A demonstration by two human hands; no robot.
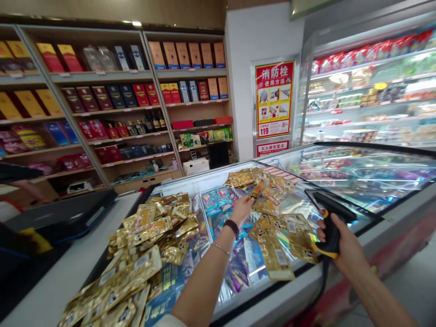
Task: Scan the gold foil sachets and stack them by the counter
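My left hand [242, 209] reaches over the glass-topped freezer, its fingers closed on a small gold snack packet [258, 190]. Around it, more gold foil packets [269, 206] are spread on the glass. In my right hand [347, 240] is a black and yellow barcode scanner [332, 231], held by its handle with the head over the freezer's right part and a cord hanging down. A few larger gold packets [274, 250] lie between my two hands. To the left of my left arm is a big heap of gold packets [150, 227].
Ice-cream packs show through the glass of the chest freezer [272, 299]. At the left stands a counter [64, 268] with a dark device, and a person's arm [29, 188] behind it. Shelves of boxes [119, 109] line the back wall; a lit refrigerated display [371, 91] stands at the right.
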